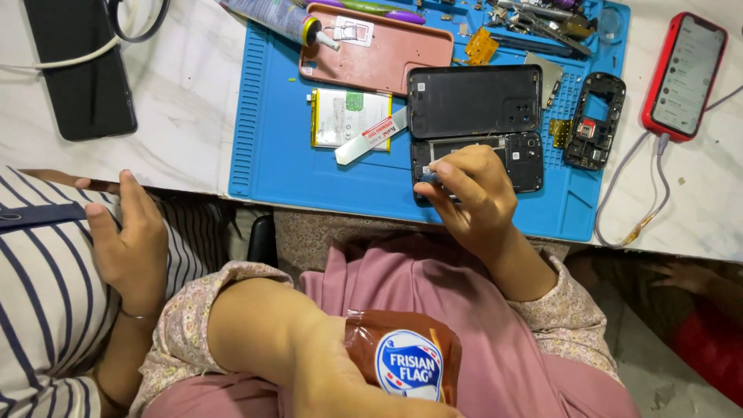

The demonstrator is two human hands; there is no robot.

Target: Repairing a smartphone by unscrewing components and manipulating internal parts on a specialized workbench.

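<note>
One phone stripped well down: battery and covers off, frame still bare.

A co-worker's hand (128,232) rests by the white marble worktop's (178,147) near edge. On the blue silicone mat (271,162), the white-and-green flat battery (348,116) and pink plastic back cover (387,54) lie removed. At the mat's near edge, the right hand (472,197) has its fingers pinched together on a small dark tool (428,177), touching the opened black phone frame (484,131). The left hand is out of view.
</note>
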